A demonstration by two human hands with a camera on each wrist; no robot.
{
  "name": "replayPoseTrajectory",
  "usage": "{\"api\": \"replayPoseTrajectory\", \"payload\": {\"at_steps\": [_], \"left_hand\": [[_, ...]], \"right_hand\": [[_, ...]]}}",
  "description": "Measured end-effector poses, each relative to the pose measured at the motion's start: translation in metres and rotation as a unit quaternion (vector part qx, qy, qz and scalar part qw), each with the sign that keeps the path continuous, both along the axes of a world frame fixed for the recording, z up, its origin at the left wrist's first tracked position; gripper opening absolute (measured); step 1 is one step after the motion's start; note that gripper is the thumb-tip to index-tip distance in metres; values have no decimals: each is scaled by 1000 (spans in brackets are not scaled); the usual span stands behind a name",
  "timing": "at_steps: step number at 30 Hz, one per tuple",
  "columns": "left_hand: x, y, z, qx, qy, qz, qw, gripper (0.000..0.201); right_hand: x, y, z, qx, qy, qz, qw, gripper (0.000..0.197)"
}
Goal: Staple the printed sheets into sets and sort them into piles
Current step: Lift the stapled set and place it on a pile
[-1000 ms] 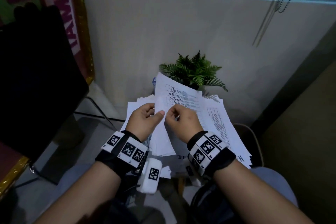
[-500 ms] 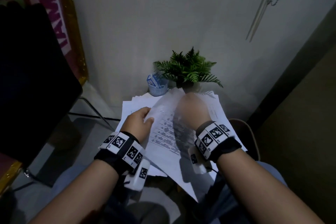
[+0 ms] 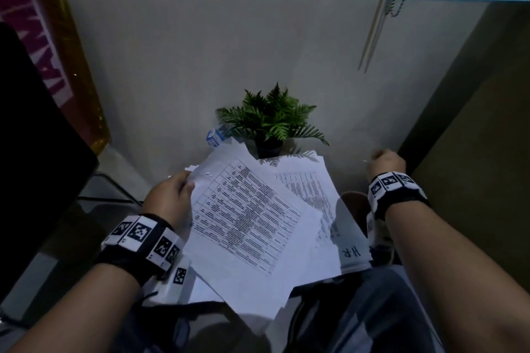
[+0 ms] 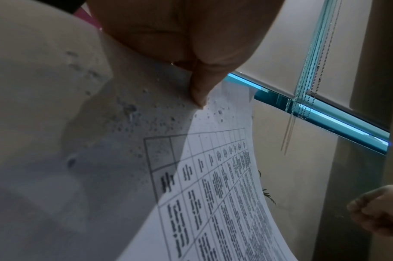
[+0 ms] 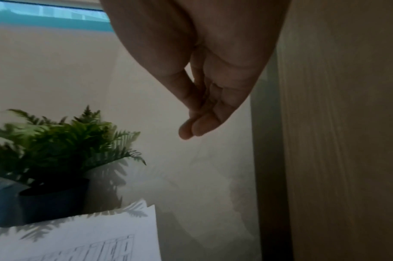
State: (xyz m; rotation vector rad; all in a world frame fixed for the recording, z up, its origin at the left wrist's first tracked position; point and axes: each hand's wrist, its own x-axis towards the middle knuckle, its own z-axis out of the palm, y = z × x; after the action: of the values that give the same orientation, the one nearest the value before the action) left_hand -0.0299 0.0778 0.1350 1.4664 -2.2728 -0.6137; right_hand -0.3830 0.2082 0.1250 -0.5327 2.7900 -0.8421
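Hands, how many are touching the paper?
1. The left hand pinches the corner of the sheets with the printed table. The right hand is off to the right near the wall, away from the paper.

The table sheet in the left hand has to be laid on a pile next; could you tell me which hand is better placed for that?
Left, probably. The left hand already pinches the table sheet by its corner, directly above the paper stack. The right hand is curled, off to the right.
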Motion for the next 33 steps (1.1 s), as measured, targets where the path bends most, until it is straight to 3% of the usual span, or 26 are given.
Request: {"api": "replayPoseTrajectory", "payload": {"at_steps": [2,5,9,12,14,16,18,21,23,25,26,27,29,32,33], "left_hand": [[-2,-1,3,-10,-13,-12,1000,28],[-1,-4,8,-27,-13,-45,999,19],[-4,0,26,-57,2,-78,995,15],[-2,3,40,-88,34,-106,990,17],[0,4,49,-103,74,-109,986,10],[4,5,56,-101,104,-92,985,10],[12,6,58,-106,133,-63,983,18],[30,3,52,-98,229,3,968,45],[41,-1,39,-9,270,46,962,80],[44,1,26,123,328,32,936,101],[42,3,21,169,377,19,911,97],[38,4,16,185,424,19,887,79],[29,9,19,144,486,46,861,37],[23,9,31,65,509,61,856,29],[22,8,32,41,508,62,858,29]], "right_hand": [[0,-2,3,4,-16,18,1000,30],[26,-12,-1,-80,-47,121,988,35],[87,-23,6,-101,-79,323,938,44],[123,-32,19,-100,-124,382,910,65],[137,-36,26,-141,-160,369,905,60],[146,-35,32,-187,-184,352,899,34],[150,-30,36,-207,-193,343,896,14],[153,-23,39,-230,-189,327,897,7],[154,-19,43,-231,-173,318,903,19],[155,-18,46,-225,-168,324,903,26],[158,-17,47,-226,-167,330,901,31],[160,-18,48,-234,-163,329,900,36],[166,-19,51,-266,-150,319,897,36],[169,-23,54,-333,-165,276,886,8],[170,-24,56,-363,-179,266,875,13]]}}
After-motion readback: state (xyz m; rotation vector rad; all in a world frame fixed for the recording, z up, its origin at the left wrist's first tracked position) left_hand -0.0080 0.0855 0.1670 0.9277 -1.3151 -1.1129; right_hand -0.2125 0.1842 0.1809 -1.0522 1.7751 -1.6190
